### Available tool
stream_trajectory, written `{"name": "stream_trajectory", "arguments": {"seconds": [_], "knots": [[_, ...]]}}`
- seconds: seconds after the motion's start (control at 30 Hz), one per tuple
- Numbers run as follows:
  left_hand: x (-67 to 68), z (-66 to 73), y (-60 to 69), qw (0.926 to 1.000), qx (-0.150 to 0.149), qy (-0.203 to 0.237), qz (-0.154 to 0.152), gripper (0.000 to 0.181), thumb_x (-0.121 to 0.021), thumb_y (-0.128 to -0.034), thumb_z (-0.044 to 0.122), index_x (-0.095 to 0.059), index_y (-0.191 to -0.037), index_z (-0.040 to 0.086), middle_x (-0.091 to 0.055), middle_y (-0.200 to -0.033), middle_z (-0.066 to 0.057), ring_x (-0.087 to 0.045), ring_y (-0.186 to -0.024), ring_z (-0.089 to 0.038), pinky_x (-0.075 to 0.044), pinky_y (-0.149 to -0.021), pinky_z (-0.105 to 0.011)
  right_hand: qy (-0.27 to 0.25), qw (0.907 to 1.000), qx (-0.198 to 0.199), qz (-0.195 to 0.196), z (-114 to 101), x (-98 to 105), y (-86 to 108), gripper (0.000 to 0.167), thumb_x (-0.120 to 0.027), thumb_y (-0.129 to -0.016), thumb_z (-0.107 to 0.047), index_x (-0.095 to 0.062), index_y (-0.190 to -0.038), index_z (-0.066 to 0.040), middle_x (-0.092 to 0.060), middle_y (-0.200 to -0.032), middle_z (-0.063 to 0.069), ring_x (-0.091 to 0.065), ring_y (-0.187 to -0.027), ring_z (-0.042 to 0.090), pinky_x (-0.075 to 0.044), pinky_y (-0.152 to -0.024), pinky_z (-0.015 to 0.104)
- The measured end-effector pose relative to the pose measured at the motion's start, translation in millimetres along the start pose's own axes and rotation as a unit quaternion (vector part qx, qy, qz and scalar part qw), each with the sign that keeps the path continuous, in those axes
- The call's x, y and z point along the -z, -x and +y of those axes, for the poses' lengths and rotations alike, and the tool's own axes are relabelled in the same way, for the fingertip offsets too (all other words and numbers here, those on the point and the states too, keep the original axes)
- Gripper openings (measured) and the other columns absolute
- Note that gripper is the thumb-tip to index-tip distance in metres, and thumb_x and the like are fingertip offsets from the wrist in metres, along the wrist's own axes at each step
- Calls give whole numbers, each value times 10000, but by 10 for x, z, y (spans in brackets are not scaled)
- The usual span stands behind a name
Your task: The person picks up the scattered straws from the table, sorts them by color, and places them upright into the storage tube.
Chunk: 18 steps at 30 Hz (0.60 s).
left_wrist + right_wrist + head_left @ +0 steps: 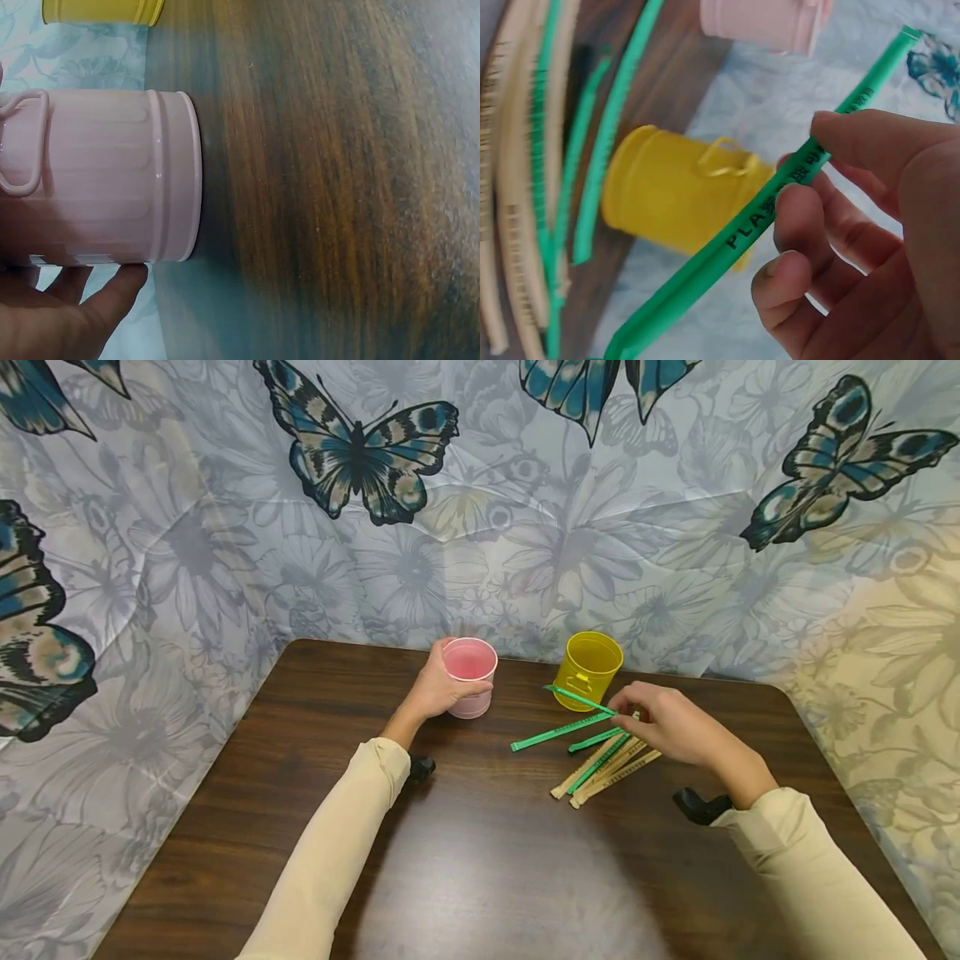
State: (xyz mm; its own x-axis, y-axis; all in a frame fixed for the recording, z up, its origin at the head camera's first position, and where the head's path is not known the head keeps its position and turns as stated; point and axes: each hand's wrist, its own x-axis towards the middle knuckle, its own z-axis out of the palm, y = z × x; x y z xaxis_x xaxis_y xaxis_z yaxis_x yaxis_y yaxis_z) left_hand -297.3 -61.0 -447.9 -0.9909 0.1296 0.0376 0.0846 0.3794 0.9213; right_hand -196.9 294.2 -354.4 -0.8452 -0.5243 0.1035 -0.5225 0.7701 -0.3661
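Note:
My left hand [441, 687] holds a pink metal cup [472, 700] round its side, near the back of the table. In the left wrist view the cup [105, 172] stands on the wood, its small wire handle showing and fingers against one side. Between thumb and fingers, my right hand [667, 718] pinches a green wrapped straw [750, 214] with dark print on it. That straw is raised above a loose pile of green straws [558, 732] and tan paper-wrapped straws [618, 774]. Behind it stands a yellow metal cup [588, 672] with a handle at its front.
A dark wooden table [510, 877] carries everything. Its back edge meets a hanging cloth [420, 568] printed with butterflies and flowers. Black wrist straps or mounts [701, 807] show at both wrists.

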Motion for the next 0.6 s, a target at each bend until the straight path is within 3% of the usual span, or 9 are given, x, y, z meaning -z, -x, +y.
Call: {"name": "stream_trajectory", "arguments": {"seconds": [0.27, 0.43, 0.6], "knots": [[-7, -18, 7, 9992, 7, 410, -5, 1061, -948, -707, 312, -282, -1521, 169, -523, -1425, -130, -553, -1301, -296, -475, -1109, -452, 172, 9994, 283, -62, -260, 180, -371, 86, -688, -972, -125, -691, -1058, -135, -706, -925, -14, -597, -735, 81, -508, -659, 261], [-16, 4, 27, 9954, 264, 912, -136, 1063, -935, -716, 242, -256, -1533, 199, -491, -1453, -118, -514, -1335, -281, -435, -1143, -451, 415, 9982, 435, -3, -433, 188, -576, 78, -671, -987, -152, -682, -1060, -129, -698, -956, 4, -568, -737, 122, -478, -680, 308], [-19, 29, 41, 9918, 437, 1173, -268, 1068, -917, -716, 172, -245, -1546, 205, -478, -1476, -120, -474, -1374, -281, -385, -1182, -454, 268, 9975, 626, 209, -561, 133, -714, 56, -660, -997, -151, -672, -1043, -122, -705, -985, 15, -599, -836, 167, -486, -742, 348]]}}
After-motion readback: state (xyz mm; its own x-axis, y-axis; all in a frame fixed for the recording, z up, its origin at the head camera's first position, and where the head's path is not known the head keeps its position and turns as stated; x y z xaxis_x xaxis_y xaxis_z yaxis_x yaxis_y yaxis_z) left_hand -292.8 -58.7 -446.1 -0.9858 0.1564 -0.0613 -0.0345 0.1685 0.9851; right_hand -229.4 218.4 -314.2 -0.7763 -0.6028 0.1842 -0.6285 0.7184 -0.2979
